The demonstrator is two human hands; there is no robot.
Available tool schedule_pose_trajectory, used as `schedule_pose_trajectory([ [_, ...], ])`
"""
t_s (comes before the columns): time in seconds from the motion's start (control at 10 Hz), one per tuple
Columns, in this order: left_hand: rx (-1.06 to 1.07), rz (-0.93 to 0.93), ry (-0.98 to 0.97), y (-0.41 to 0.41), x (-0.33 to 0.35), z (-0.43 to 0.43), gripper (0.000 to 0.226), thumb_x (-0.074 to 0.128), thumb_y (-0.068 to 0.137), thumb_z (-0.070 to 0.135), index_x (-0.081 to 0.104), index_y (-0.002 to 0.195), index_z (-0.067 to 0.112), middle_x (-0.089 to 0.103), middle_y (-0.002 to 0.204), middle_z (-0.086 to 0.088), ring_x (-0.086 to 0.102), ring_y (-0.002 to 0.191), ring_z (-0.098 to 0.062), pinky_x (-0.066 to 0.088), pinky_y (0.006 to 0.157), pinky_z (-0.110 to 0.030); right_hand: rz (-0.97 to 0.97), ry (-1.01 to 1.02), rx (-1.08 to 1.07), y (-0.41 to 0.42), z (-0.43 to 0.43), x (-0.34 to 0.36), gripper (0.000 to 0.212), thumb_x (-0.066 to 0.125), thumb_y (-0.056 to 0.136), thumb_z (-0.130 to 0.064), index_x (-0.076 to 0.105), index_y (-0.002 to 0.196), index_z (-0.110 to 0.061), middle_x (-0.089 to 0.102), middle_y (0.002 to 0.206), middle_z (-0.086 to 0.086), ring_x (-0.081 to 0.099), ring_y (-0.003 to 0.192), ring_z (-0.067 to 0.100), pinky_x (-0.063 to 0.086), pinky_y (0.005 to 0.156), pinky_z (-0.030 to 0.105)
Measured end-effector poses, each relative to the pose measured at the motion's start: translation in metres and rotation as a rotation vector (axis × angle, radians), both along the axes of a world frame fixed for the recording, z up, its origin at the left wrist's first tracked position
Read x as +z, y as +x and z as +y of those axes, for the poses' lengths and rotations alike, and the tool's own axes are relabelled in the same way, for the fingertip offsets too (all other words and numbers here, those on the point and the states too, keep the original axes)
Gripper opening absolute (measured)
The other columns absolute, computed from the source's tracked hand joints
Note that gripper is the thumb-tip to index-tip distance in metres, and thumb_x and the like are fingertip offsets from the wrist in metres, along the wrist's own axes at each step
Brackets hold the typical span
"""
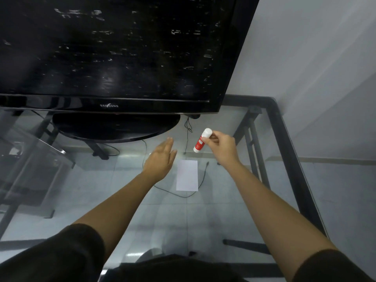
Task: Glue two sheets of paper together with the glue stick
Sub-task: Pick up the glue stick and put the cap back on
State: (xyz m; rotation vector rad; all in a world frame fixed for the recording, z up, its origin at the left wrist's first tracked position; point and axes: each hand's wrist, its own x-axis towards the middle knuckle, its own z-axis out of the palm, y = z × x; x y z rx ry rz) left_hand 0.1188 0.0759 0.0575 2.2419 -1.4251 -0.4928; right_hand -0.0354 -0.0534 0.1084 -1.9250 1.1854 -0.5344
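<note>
A small white sheet of paper point(187, 175) lies flat on the glass table point(223, 200), between my two arms. I can make out only one sheet. My right hand point(220, 145) holds a red and white glue stick point(202, 140) in the air above and to the right of the paper, white cap pointing up and away. My left hand point(161, 159) hovers flat with its fingers stretched out, just left of the paper's upper edge. It holds nothing.
A large black television point(114, 53) on an oval stand point(116, 127) fills the far side of the table. Black cables point(188, 131) hang below the glass. The table's black metal frame point(289, 151) runs along the right edge, beside a white wall point(325, 68).
</note>
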Motion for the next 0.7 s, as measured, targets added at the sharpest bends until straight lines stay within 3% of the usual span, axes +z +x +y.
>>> schedule_pose_trajectory([
  [0.2,-0.003,-0.068,0.266,-0.007,-0.056,0.024,0.055,0.021,0.1,0.035,0.006,0.147,0.009,0.006,0.157,-0.01,0.002,0.144,-0.025,0.011,0.116,-0.039,0.094,-0.063,-0.031,-0.018,0.008,-0.033,0.019,0.064,0.084,-0.018,0.066,0.099,-0.006,0.071,0.093,0.012,0.065,0.086,0.024,0.053,0.08,0.038],
  [0.4,0.051,-0.143,0.269,-0.018,-0.079,0.033,0.056,0.017,0.1,0.035,0.002,0.146,0.008,0.001,0.157,-0.009,-0.004,0.144,-0.024,0.006,0.116,-0.04,0.076,-0.097,-0.036,-0.029,0.017,-0.051,0.01,0.064,0.083,-0.011,0.067,0.091,-0.005,0.071,0.086,0.013,0.066,0.08,0.024,0.055,0.076,0.041],
  [0.7,0.069,-0.151,0.266,-0.02,-0.082,0.029,0.056,0.017,0.099,0.034,0.003,0.146,0.007,0.0,0.157,-0.01,-0.007,0.144,-0.024,0.003,0.116,-0.042,0.151,-0.048,0.011,-0.034,0.015,-0.058,0.028,0.067,0.083,-0.02,0.064,0.106,-0.004,0.069,0.099,0.016,0.064,0.093,0.029,0.053,0.083,0.041],
])
